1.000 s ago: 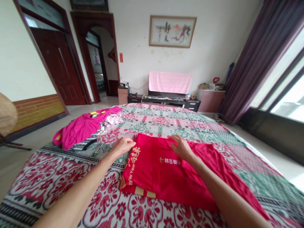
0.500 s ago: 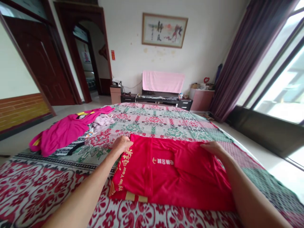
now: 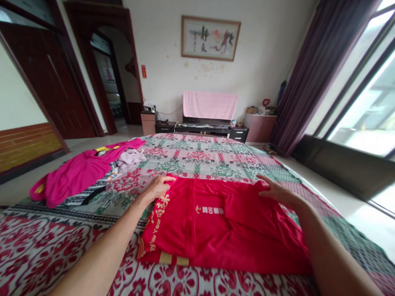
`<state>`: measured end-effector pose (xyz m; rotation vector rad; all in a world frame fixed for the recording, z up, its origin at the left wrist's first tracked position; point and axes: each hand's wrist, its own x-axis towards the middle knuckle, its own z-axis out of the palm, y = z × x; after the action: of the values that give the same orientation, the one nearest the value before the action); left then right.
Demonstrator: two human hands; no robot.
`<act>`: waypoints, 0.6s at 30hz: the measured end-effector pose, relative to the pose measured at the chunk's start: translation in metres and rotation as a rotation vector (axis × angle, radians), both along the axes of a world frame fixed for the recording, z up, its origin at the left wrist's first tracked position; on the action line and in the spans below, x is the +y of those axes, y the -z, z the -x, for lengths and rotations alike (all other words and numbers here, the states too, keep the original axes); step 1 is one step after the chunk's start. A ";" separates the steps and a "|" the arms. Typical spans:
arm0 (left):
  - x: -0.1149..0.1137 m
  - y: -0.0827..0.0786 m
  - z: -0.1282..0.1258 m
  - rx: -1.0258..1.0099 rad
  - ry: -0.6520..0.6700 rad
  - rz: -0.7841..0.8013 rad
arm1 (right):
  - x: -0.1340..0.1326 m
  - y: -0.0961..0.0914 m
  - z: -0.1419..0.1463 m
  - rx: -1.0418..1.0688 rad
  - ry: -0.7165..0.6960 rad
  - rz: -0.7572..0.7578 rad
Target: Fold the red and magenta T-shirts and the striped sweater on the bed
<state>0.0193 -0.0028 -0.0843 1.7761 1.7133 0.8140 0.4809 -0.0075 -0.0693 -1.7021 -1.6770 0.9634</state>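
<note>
A red garment (image 3: 222,226) with gold lettering lies folded flat on the flower-patterned bedspread (image 3: 200,158) in front of me. My left hand (image 3: 158,187) rests on its far left corner, fingers curled round the edge. My right hand (image 3: 275,192) lies on its far right corner with fingers stretched out and apart, pressing the cloth down.
A magenta garment (image 3: 77,174) and a small heap of pale and striped clothes (image 3: 128,158) lie at the bed's left side. Beyond the bed stand a low dark cabinet (image 3: 203,129) with a pink cloth (image 3: 210,105) over it, a doorway at left, and curtains and a window at right.
My right hand slid from the middle of the red garment out to its right corner, smoothing the cloth flat. My left hand stayed at the left corner.
</note>
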 end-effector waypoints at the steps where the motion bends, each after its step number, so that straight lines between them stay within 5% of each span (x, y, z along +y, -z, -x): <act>1: 0.000 0.000 0.001 -0.019 0.014 0.013 | -0.001 0.001 0.000 0.010 -0.039 -0.017; 5: 0.003 -0.006 0.007 -0.063 -0.023 0.012 | 0.004 0.000 0.001 0.006 -0.123 -0.041; 11: 0.013 -0.029 0.013 0.087 -0.027 -0.051 | 0.026 -0.012 0.006 0.032 -0.023 -0.183; 18: 0.052 -0.052 0.018 0.186 -0.081 -0.145 | 0.067 -0.030 0.020 -0.101 0.073 -0.383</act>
<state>0.0015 0.0495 -0.0319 1.9424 1.8991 0.8485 0.4608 0.0595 -0.0397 -1.5590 -1.7194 0.4895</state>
